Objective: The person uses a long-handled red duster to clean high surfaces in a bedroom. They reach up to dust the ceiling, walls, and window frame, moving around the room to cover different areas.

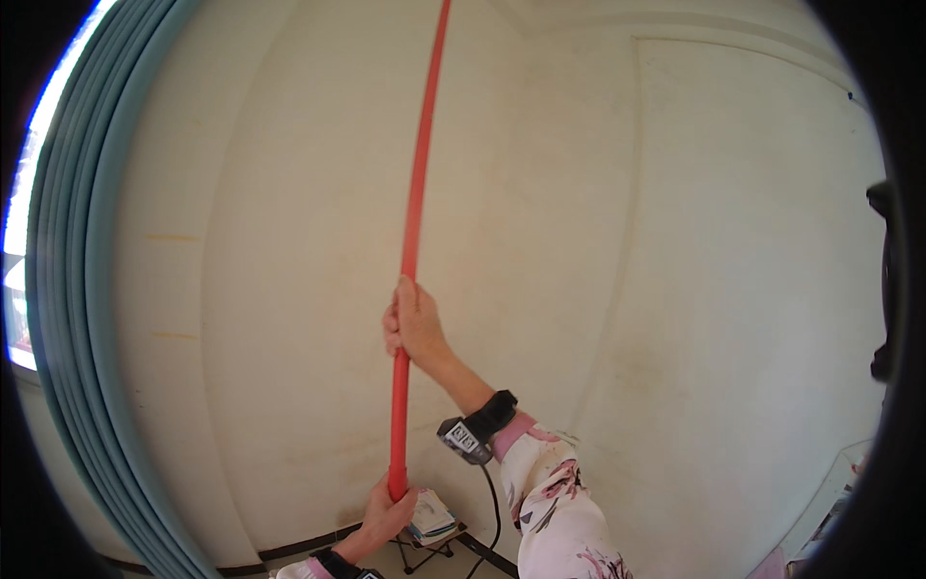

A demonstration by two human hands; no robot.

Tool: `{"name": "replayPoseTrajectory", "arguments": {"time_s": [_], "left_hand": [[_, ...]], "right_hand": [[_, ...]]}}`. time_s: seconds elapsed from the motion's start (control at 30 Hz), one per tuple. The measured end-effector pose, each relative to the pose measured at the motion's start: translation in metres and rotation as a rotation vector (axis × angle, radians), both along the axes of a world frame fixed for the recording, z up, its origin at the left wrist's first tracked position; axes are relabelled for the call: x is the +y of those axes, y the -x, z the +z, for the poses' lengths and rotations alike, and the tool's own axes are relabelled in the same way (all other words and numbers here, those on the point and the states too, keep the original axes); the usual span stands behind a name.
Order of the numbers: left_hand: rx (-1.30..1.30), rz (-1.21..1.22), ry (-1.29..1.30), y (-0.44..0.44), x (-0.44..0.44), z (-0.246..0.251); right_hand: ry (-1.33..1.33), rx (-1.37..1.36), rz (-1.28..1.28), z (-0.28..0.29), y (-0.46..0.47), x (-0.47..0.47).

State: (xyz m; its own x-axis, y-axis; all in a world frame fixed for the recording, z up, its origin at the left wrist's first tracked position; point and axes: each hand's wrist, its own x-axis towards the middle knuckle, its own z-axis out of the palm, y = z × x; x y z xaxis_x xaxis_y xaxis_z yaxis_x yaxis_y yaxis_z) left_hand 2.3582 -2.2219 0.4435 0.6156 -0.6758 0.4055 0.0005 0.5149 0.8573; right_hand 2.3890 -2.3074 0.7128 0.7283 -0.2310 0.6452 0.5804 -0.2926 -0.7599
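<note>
A long red pole rises almost upright before me, leaning slightly right, and its top runs out of the picture. Around its middle visible stretch my right hand is closed. My left hand grips the pole near its lower end, well below the right one. A black strap with a small device sits on my right wrist, and a cable hangs down from it. Another strap is on the left wrist, partly cut off by the frame.
Pale walls meet in a corner behind the pole. Blue-green curtains hang beside a bright window at left. Low down, a small folding stool bears a stack of papers or books. A white shelf stands at lower right.
</note>
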Motion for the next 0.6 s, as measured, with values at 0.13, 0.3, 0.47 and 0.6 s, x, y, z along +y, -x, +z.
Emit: {"name": "replayPoseTrajectory", "arguments": {"time_s": [0.13,0.3,0.47,0.6], "left_hand": [[-0.099,0.071,-0.003,0.001,0.004,0.0],[-0.204,0.169,-0.021,0.019,0.02,0.001],[-0.204,0.324,-0.042,0.042,0.026,0.005],[-0.22,0.381,-0.037,0.048,0.025,-0.002]], "right_hand": [[-0.011,0.001,0.024,0.006,0.002,-0.002],[-0.023,0.021,0.14,0.003,0.008,0.003],[-0.057,0.047,0.203,-0.001,0.008,0.001],[-0.054,0.005,0.178,-0.006,0.004,-0.004]]}}
